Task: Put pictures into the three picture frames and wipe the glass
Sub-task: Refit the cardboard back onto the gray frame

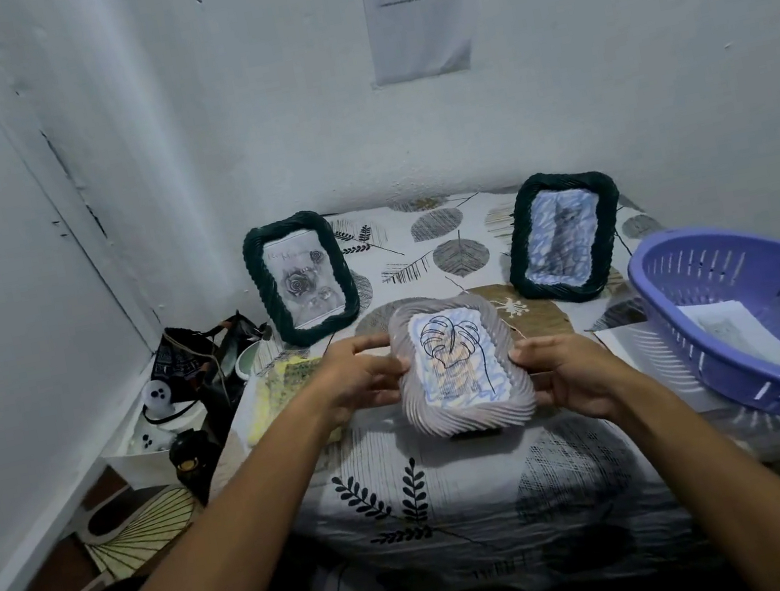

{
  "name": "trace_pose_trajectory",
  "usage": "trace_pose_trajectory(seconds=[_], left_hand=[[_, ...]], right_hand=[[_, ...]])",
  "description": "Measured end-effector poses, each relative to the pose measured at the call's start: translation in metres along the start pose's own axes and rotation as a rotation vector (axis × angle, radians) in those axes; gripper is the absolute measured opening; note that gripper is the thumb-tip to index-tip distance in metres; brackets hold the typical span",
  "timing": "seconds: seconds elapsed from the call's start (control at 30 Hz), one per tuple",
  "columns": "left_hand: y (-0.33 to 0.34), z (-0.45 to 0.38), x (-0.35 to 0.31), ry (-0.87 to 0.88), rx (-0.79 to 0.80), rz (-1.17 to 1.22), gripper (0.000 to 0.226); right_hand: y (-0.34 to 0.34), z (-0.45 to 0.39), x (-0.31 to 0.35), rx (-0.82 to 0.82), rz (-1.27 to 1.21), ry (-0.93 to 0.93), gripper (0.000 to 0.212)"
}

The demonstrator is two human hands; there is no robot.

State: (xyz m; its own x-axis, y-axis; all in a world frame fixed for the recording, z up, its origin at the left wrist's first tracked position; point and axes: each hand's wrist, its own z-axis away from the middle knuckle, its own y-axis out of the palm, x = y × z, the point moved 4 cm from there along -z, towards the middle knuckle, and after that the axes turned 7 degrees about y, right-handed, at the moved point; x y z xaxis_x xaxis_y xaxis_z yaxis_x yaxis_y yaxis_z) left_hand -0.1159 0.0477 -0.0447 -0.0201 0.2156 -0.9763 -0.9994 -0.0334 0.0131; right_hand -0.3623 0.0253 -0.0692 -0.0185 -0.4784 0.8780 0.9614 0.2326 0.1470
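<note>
Between left hand point(366, 377) and right hand point(569, 375): grey frame point(461, 371) (grip on side edges).

The light is dim, cool and even, with a bluish cast over the walls point(599, 76). Soft shadows lie under the basket point(765, 307) and both forearms. The wide lens bends the edges. Text on the wall paper point(415, 4) is too blurred to read.
</note>
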Motion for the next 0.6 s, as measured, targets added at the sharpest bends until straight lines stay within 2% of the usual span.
trace_pose_trajectory(seconds=[0.07, 0.23, 0.37, 0.53, 0.6], left_hand=[[0.004, -0.004, 0.007, -0.028, -0.005, -0.018, 0.041], [0.007, -0.013, 0.020, -0.087, -0.028, -0.066, 0.038], [0.009, -0.018, 0.022, -0.071, -0.080, -0.154, 0.023], [0.006, -0.029, 0.026, 0.014, -0.135, -0.400, 0.025], [0.006, -0.034, 0.023, 0.127, -0.130, -0.674, 0.028]], right_hand=[[-0.004, -0.001, -0.001, -0.075, 0.092, 0.003, 0.005], [-0.007, -0.008, 0.000, -0.203, 0.312, 0.036, 0.009], [-0.006, -0.016, 0.003, -0.264, 0.418, 0.023, 0.006], [-0.004, -0.025, 0.005, -0.333, 0.578, -0.041, 0.006], [-0.003, -0.025, 0.005, -0.367, 0.682, -0.092, 0.009]])
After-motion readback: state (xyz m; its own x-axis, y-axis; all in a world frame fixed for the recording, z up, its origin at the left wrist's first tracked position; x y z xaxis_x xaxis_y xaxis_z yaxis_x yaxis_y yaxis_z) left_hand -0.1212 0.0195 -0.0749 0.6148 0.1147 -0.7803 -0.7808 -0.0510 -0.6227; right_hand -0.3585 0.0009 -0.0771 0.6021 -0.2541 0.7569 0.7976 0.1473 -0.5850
